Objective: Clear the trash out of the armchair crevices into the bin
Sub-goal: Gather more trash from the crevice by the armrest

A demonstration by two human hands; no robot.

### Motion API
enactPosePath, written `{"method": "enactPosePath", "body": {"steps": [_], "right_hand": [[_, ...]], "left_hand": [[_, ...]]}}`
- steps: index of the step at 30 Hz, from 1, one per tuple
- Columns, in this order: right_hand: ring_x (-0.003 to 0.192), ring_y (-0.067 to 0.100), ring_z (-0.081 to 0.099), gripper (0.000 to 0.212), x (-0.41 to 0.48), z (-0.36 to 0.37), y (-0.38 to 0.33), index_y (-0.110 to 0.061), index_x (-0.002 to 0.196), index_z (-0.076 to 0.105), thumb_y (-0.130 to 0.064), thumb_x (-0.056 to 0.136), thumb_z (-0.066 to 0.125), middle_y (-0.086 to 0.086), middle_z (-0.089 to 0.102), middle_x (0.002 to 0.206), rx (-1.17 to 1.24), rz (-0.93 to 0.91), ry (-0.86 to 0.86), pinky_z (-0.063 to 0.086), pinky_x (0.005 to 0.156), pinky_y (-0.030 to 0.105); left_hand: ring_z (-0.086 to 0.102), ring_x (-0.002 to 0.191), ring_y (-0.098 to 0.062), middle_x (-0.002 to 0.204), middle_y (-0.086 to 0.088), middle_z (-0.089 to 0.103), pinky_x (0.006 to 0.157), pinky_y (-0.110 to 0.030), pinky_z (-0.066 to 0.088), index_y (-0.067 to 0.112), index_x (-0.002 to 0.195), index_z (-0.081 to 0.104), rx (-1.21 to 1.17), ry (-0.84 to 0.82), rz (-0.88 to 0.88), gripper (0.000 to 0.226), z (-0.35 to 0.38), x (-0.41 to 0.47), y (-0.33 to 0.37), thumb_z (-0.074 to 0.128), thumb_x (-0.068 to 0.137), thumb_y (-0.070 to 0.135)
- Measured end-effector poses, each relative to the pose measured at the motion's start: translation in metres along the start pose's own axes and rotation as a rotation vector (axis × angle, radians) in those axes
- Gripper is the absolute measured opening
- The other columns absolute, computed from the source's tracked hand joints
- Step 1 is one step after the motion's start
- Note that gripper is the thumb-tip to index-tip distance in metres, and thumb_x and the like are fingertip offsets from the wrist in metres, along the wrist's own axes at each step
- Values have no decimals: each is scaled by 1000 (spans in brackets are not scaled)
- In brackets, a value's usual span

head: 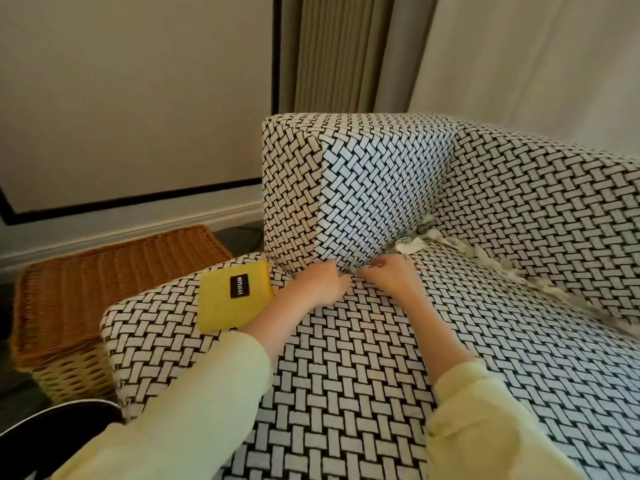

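Note:
The armchair point(346, 375) is covered in black-and-white woven fabric. My left hand point(322, 282) and my right hand point(389, 277) meet at the front end of the crevice between the left armrest point(374, 188) and the seat. Both have curled fingers, with the tips tucked into the seam, and I see nothing in them. A white crumpled wrapper point(412, 243) sticks out of the same crevice just beyond my right hand. More pale paper scraps point(498, 266) line the crevice under the backrest. A dark round rim point(59, 415), possibly the bin, shows at the bottom left.
A yellow pouch point(235, 296) with a black label lies on the seat's front left corner, beside my left forearm. A wicker basket point(104, 292) stands on the floor left of the chair, against the wall. Curtains point(346, 53) hang behind the armrest.

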State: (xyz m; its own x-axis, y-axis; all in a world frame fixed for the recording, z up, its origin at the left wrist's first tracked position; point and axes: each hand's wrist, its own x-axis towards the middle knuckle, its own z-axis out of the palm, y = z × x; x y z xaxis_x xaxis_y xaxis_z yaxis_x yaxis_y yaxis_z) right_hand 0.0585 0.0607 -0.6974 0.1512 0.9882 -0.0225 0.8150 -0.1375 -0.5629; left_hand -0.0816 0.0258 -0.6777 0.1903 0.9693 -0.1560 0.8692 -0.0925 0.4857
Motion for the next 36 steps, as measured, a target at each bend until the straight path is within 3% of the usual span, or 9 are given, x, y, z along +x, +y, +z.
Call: {"method": "enactPosePath", "body": {"steps": [2, 5, 10, 13, 18, 24, 28, 30, 36], "right_hand": [[94, 23, 57, 49, 12, 16, -12, -14, 94, 65, -57, 71, 60, 5, 62, 93, -192, -17, -9, 49, 86, 37], [98, 25, 56, 41, 24, 28, -23, -10, 96, 59, -44, 74, 61, 6, 60, 97, -269, 14, 59, 46, 88, 36], [72, 21, 54, 18, 32, 22, -18, -13, 70, 53, -24, 83, 57, 0, 52, 67, -219, -1, 85, 51, 72, 32], [60, 17, 50, 22, 36, 15, -9, -12, 64, 59, -20, 84, 59, -1, 48, 58, -108, -51, 85, 37, 50, 22], [49, 7, 43, 15, 33, -12, 8, -15, 76, 71, -29, 82, 68, 1, 67, 71, 279, -88, 104, 34, 47, 16], [54, 9, 44, 17, 48, -35, 41, -15, 101, 71, -19, 88, 61, -2, 65, 84, 289, 34, 315, 30, 44, 18], [95, 21, 58, 47, 66, -33, 54, -16, 123, 58, -30, 79, 69, 12, 58, 119, 165, 121, 351, 47, 73, 28], [126, 32, 38, 77, 74, -33, 53, -17, 137, 38, -39, 72, 73, 17, 37, 140, 92, 163, 268, 36, 104, 43], [140, 39, 8, 90, 94, -22, 41, -10, 144, 21, -54, 76, 61, 17, 13, 153, -191, 79, 153, 10, 114, 51]], "left_hand": [[55, 98, -24, 112, -11, 58, 80, -34, 44, 7, 122, 46, 14, 7, -6, 38, 0, 4, -1, 38, 95, 32], [51, 89, -19, 100, -5, 55, 78, -31, 42, 9, 116, 49, 12, -13, 18, 30, 0, 10, -5, 42, 93, 27], [50, 76, -13, 91, 1, 52, 61, -22, 39, 16, 105, 50, -87, 86, 102, 15, 10, 10, -2, 44, 92, 15], [45, 66, -8, 90, 1, 52, 55, -21, 35, 19, 98, 48, -150, 115, 123, 18, 17, 12, 3, 43, 89, 5], [48, 96, -13, 124, -3, 50, 79, -23, 39, 15, 118, 47, -250, 66, 23, 32, 16, 20, 8, 42, 88, 3], [49, 93, -12, 125, -4, 48, 71, -21, 43, 17, 129, 37, -306, 51, 107, 44, 25, 39, 32, 42, 88, 0], [49, 94, -13, 118, -3, 48, 73, -22, 43, 13, 129, 37, -381, 112, 124, 46, 34, 56, 54, 47, 86, 1], [52, 105, -19, 125, -8, 50, 88, -31, 47, 10, 132, 34, -362, 162, 84, 48, 44, 64, 59, 49, 87, 5], [53, 111, -30, 124, -14, 54, 93, -41, 45, 12, 134, 30, -390, 131, 26, 51, 51, 88, 63, 42, 85, 7]]}}
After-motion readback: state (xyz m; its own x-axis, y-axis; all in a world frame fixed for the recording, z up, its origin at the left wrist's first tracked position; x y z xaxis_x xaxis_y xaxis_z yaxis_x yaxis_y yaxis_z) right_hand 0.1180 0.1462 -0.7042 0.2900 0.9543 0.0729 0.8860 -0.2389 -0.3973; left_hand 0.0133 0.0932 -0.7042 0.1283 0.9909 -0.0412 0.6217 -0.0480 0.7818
